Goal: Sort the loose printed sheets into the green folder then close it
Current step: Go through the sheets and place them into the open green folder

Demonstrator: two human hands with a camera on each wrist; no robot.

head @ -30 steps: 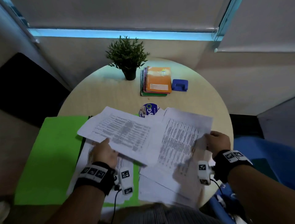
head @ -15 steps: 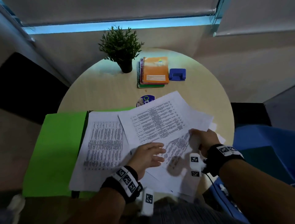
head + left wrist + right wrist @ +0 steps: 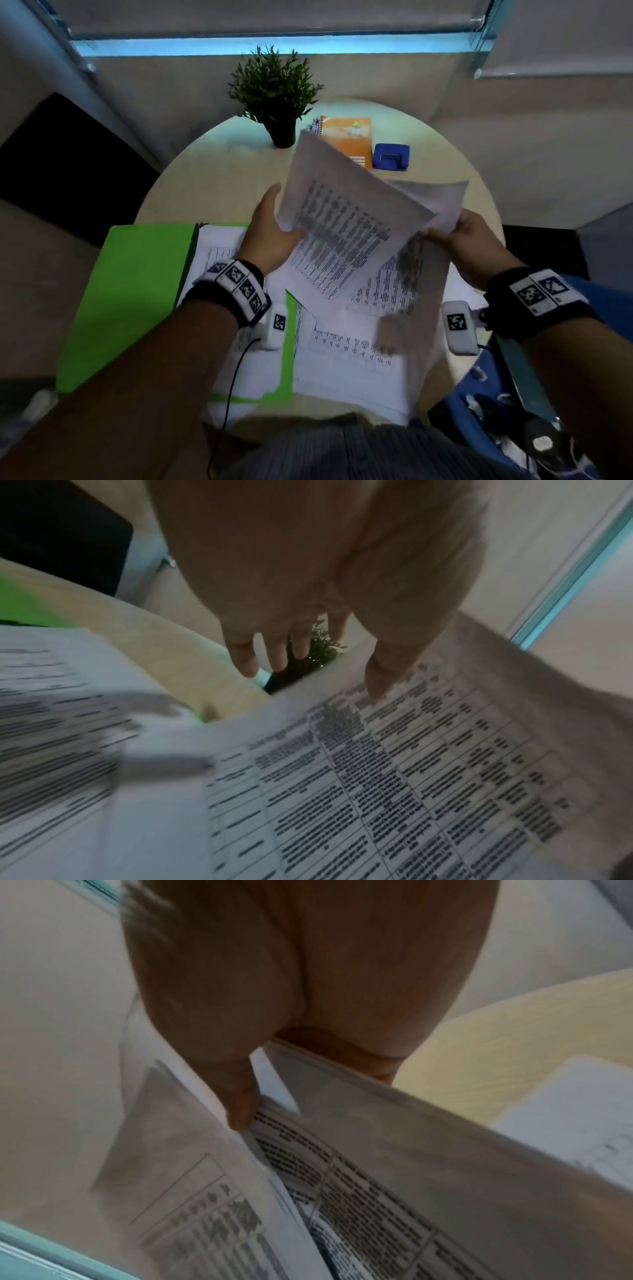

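A: Report the grip of each hand.
B: Left hand [image 3: 270, 233]: thumb on the printed face of the raised sheets [image 3: 349, 219], fingers apparently behind them, though the wrist view shows those fingers straight and clear of the paper edge; grasp is likely but not certain. Right hand [image 3: 469, 243]: thumb and fingers pinch the opposite edge of the same sheets; the right wrist view confirms several pages clamped there.

A: Change since half a second ago?
B: The sheets then lay flat on the worktop [image 3: 212, 178] under the left palm; they are now lifted and tilted, partly covering the orange notebook [image 3: 356, 137]; the left hand has moved from pressing down to gripping the left edge.

A: Location of the green folder [image 3: 137, 298]?
B: Open on the worktop at left; printed pages [image 3: 219, 253] lie on its right half; further loose sheets [image 3: 349, 356] rest below the raised ones.
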